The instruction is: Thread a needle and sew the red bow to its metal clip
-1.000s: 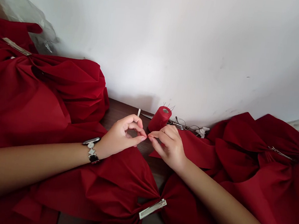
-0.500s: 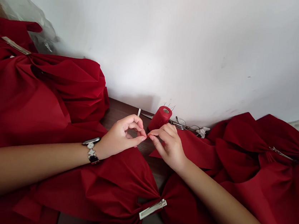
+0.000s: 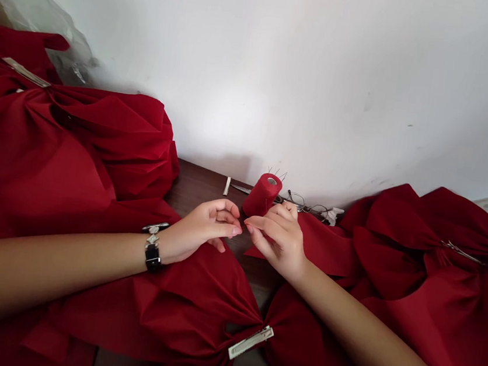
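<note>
My left hand [image 3: 203, 231], with a watch and bracelet at its wrist, is closed in a pinch; what it holds is too small to make out. Close on its right, my right hand [image 3: 279, 237] also pinches thumb and forefinger together, on something I cannot see clearly. A narrow gap lies between the two sets of fingertips. Just behind them a red thread spool [image 3: 262, 195] stands upright, with needles at its top. Below the hands lies gathered red fabric [image 3: 195, 301] with a metal clip [image 3: 251, 342] on it.
More red fabric lies at left [image 3: 65, 162] and right [image 3: 433, 298], each bundle with clips. Glasses [image 3: 318, 210] and a small clip [image 3: 227, 186] rest by the white wall [image 3: 256, 78]. Clear plastic [image 3: 39, 7] is at the upper left, over the dark table [image 3: 193, 186].
The fingertips, earlier almost touching, are slightly farther apart. My left hand has turned and lowered a little, and its lower fingers show more. The fabric and spool look the same.
</note>
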### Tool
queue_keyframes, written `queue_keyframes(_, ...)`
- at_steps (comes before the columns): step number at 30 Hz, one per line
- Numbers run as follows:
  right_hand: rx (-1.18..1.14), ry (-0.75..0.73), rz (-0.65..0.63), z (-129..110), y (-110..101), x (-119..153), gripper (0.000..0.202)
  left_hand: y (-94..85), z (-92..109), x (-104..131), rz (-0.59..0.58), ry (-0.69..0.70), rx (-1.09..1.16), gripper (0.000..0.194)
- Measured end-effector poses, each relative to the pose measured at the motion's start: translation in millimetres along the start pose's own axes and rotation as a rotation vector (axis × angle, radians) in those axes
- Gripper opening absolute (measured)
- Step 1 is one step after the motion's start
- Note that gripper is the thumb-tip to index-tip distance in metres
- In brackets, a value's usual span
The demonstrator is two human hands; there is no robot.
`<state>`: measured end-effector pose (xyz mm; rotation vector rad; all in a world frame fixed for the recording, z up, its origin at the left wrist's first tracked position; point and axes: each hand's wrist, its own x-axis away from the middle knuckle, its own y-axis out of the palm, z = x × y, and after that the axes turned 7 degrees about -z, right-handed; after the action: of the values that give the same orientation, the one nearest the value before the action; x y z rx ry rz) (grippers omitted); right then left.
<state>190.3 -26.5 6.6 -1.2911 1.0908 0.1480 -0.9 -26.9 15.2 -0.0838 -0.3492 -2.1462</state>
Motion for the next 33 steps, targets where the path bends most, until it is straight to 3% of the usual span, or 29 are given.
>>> queue_keyframes(3,0.028,-0.035,0.001,2,0,1,0.012,0.1,-1,-1,-0.035,-0.071,0.058,0.034)
queue_keyframes(7,-0.008,0.018,0.008,2,0,5,0.021,-3.8,-4,-3,-0.013,-0.036,0.065,0.034)
queue_keyframes(11,-0.108,0.206,0.088,-2,5,10,0.03,-9.8,-7,-8,0.057,0.077,0.023,0.031)
queue_keyframes(16,-0.529,0.478,-0.119,-4,19,14,0.035,-9.8,-9,-10,0.056,0.127,-0.054,0.029)
queue_keyframes(20,-0.674,0.598,-0.135,-1,26,16,0.04,-6.8,-10,-8,0.047,0.133,-0.135,0.028)
queue_keyframes(24,-0.66,0.563,-0.116,-2,25,16,0.035,-9.1,-11,-10,0.057,0.098,-0.071,0.03)
queue_keyframes(30,-0.551,0.347,-0.146,-6,21,13,0.024,-14.8,-10,-13,-0.013,0.066,0.08,0.037)
queue_keyframes(33,-0.528,0.352,-0.156,-5,22,14,0.021,-14.6,-10,-13,-0.03,0.076,0.12,0.037)
